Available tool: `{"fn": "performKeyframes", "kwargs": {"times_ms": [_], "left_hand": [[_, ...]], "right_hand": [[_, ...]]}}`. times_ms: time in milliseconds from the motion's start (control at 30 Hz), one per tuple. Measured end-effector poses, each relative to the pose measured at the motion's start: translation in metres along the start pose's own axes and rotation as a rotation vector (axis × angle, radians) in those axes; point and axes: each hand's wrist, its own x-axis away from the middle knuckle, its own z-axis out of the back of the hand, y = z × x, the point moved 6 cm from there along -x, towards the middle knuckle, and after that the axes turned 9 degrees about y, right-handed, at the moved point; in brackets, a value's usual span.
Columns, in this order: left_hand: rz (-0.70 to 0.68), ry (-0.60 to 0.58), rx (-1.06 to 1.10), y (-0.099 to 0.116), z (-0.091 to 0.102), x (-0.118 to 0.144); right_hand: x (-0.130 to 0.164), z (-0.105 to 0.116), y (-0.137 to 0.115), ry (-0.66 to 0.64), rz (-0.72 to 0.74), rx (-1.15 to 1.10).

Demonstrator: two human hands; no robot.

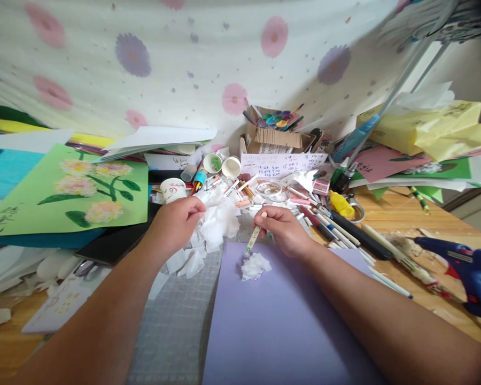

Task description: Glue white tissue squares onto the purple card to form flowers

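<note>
My left hand [179, 222] is closed, its fingertips pinching the edge of a heap of torn white tissue paper [220, 216]. My right hand [284, 230] grips a flat wooden craft stick [254, 239] with green marks on it, tilted downward. The stick's lower tip is at the upper edge of a crumpled white tissue clump [256, 266]. That clump lies on a sheet of purple paper [264, 321], near its far edge. Whether the tip touches the tissue or the paper, I cannot tell.
A grey cutting mat [168, 326] lies under the purple paper. Pens and paper cups [231, 167] crowd the back, before a cardboard box [272, 140]. On the left is a green flower picture [132, 214]; on the right, a blue glue gun [460, 267].
</note>
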Motion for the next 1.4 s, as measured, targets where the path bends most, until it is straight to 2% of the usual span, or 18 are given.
{"fn": "performKeyframes", "kwargs": {"times_ms": [100, 200, 300, 467, 633, 767, 933, 1400], "left_hand": [[0.061, -0.036, 0.319, 0.015, -0.007, 0.008], [0.067, -0.236, 0.740, 0.037, -0.028, 0.023], [0.122, -0.376, 1.067, 0.049, -0.042, 0.034], [0.222, -0.487, 1.349, 0.052, -0.048, 0.038], [0.299, -0.541, 1.562, 0.057, -0.049, 0.040], [0.331, -0.557, 1.678, 0.060, -0.048, 0.041], [0.300, -0.605, 1.727, 0.064, -0.047, 0.043], [0.275, -0.648, 1.729, 0.068, -0.046, 0.046]], "right_hand": [[-0.001, 0.004, -0.007, 0.121, 0.068, -0.086], [0.000, 0.003, -0.013, 0.190, 0.056, -0.228], [0.002, -0.002, -0.018, 0.189, 0.031, -0.324], [0.006, -0.006, -0.022, 0.196, 0.040, -0.401], [0.007, -0.008, -0.023, 0.171, 0.029, -0.403], [0.007, -0.010, -0.020, 0.114, 0.040, -0.319], [0.007, -0.011, -0.017, 0.073, 0.095, -0.201], [0.007, -0.010, -0.015, 0.052, 0.059, -0.173]]}}
